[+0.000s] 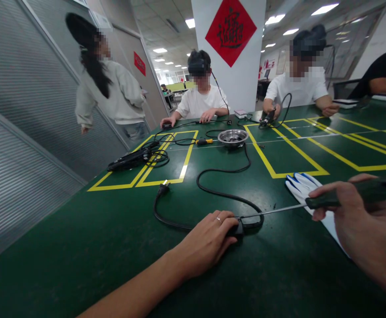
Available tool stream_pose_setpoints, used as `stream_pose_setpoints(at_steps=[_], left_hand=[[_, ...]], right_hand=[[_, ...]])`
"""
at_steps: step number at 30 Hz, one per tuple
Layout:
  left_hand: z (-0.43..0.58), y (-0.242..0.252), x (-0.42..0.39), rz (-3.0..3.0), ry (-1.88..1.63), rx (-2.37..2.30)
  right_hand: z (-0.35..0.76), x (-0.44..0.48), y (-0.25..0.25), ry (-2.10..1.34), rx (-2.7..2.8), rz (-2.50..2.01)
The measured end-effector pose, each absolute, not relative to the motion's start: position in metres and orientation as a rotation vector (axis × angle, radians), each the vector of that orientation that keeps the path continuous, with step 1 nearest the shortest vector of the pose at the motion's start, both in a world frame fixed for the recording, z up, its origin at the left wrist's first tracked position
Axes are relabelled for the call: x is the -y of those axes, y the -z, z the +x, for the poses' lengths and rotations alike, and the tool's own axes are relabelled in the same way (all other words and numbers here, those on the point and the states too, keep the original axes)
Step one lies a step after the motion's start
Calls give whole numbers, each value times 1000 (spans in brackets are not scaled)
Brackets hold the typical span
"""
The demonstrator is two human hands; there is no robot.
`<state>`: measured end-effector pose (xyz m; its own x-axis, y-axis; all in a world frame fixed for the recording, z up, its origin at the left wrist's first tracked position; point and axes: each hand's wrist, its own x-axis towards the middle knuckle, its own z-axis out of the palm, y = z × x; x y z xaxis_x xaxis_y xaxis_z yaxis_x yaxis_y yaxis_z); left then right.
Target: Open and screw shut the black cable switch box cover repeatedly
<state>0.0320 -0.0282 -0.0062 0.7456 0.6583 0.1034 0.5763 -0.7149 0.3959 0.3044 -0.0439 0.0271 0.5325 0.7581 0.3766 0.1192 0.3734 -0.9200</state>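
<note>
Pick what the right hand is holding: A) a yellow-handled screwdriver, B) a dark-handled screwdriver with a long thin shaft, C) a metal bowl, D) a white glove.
B: the right hand grips a dark-handled screwdriver whose thin shaft reaches toward the black part under the left hand; the white glove lies on the table beneath it.

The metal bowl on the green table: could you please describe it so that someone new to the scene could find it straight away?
Start from the white pillar with the red diamond sign at the far side of the green table. Just in front of it, between two yellow-taped rectangles, sits the metal bowl, beside a yellow-handled screwdriver. It is the only shiny, round silver thing among black cables.
</note>
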Motion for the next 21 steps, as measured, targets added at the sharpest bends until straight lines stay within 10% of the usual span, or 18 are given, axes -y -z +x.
stream_pose_setpoints(at_steps=[16,21], left_hand=[[31,5,29,2590,-316,-965],[31,1,30,2593,-271,-991]], right_hand=[[317,36,-24,-724,845,-931],[319,39,-28,-257,959,-1207]])
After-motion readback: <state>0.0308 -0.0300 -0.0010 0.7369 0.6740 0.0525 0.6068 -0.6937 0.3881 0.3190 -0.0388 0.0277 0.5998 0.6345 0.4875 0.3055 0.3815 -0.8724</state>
